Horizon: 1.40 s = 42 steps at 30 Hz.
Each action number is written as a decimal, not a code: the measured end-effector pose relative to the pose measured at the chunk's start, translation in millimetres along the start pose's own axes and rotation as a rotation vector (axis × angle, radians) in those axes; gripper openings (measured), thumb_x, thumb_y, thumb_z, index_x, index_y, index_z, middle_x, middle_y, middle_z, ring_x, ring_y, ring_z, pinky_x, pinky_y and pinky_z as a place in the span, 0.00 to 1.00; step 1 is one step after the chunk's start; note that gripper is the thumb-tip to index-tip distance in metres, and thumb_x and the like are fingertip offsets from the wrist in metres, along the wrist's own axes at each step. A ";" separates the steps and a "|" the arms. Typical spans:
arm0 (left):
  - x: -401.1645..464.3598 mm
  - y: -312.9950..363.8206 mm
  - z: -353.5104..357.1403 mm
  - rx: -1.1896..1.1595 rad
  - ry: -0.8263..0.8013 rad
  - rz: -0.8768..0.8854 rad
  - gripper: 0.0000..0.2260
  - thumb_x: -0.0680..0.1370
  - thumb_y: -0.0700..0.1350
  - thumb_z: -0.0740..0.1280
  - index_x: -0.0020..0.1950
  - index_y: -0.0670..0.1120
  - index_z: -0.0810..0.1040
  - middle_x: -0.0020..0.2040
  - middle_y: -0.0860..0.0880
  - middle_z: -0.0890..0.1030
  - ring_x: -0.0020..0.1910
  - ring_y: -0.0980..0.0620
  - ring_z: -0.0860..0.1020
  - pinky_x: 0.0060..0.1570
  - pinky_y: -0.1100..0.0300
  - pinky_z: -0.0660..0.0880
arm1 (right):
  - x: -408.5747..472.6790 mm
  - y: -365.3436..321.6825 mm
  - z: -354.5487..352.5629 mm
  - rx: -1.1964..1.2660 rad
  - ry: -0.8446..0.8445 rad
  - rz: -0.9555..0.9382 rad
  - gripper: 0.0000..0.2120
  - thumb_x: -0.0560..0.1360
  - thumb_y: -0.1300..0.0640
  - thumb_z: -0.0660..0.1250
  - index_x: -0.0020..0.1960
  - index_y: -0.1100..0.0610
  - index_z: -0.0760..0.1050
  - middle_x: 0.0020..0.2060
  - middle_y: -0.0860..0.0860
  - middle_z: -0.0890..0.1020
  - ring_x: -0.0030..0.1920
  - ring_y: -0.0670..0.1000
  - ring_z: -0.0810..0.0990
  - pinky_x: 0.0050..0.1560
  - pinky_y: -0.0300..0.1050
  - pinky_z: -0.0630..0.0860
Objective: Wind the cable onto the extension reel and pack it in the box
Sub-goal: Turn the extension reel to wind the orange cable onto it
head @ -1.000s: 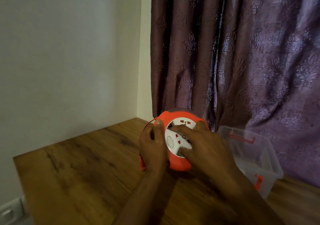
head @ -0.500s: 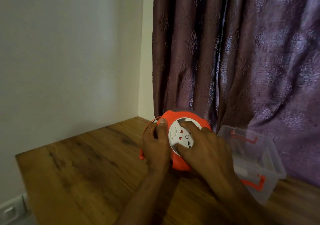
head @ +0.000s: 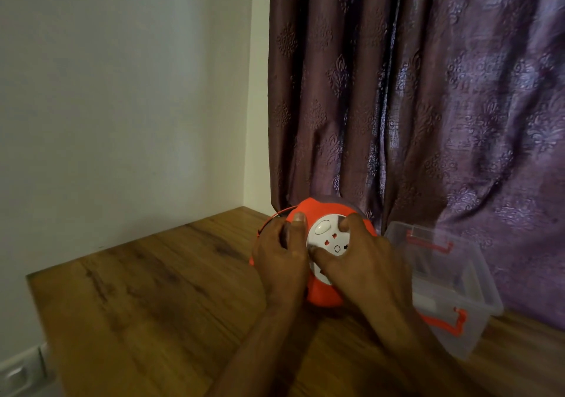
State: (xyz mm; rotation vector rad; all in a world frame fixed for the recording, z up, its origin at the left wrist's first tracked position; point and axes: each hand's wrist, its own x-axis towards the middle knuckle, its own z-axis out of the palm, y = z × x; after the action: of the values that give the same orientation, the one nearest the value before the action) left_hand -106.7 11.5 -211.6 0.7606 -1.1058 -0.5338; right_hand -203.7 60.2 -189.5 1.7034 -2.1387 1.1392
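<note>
Head view: orange extension reel (head: 318,292) sits on the wooden tabletop (head: 159,289), its white socket face (head: 328,240) toward me. My left hand (head: 282,259) curls round its left rim in a holding grip; my right hand (head: 360,259) rests fingers on the socket face, curled onto it. A thin orange cable (head: 276,217) loops off the reel's left side. Just right stands the clear plastic box (head: 458,280), before a purple curtain (head: 428,90)

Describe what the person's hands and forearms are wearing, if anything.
Both the left hand and the right hand are bare: no gloves, rings or watch visible. The forearms show no sleeves up to the bottom edge of the frame. Short fingernails show on some fingers.
</note>
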 end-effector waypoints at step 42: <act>10.8 -0.5 -8.5 -0.038 0.079 -0.072 0.08 0.80 0.52 0.62 0.42 0.58 0.76 0.36 0.61 0.78 0.35 0.72 0.79 0.28 0.78 0.71 | 2.2 -4.7 -14.5 -0.209 -0.178 -0.394 0.30 0.74 0.48 0.63 0.68 0.30 0.51 0.60 0.49 0.64 0.50 0.57 0.79 0.49 0.51 0.76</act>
State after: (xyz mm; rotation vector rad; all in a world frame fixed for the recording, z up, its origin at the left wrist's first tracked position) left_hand -94.9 5.8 -207.7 0.7839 -0.9959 -0.5792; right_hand -204.8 67.8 -176.1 2.0627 -1.8141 0.6571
